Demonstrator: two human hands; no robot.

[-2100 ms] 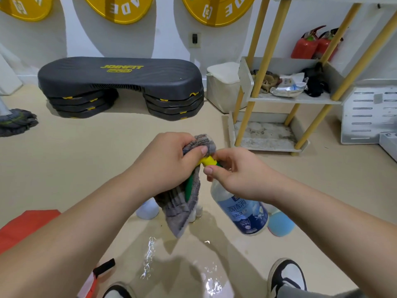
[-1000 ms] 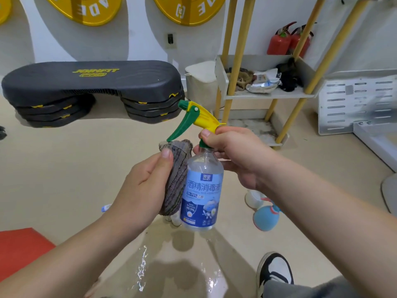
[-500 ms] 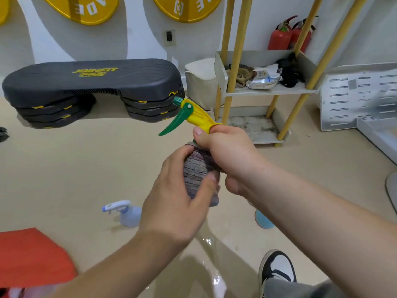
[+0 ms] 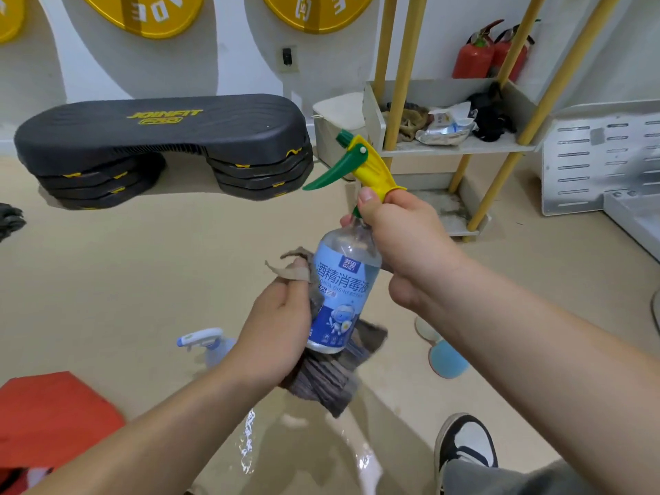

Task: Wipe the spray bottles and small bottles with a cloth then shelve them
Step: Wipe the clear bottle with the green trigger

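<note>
Both hands are busy: my right hand (image 4: 400, 241) grips the disinfectant spray bottle (image 4: 343, 291) by its neck, my left hand (image 4: 275, 326) clutches the grey cloth (image 4: 328, 380) against its base.

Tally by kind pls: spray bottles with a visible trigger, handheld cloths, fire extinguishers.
Spray bottles with visible trigger: 2, held spray bottle, floor spray bottle
Handheld cloth: 1
Fire extinguishers: 2
Total: 5
Blue item and white item on floor: kind unclear, uncounted.
</note>
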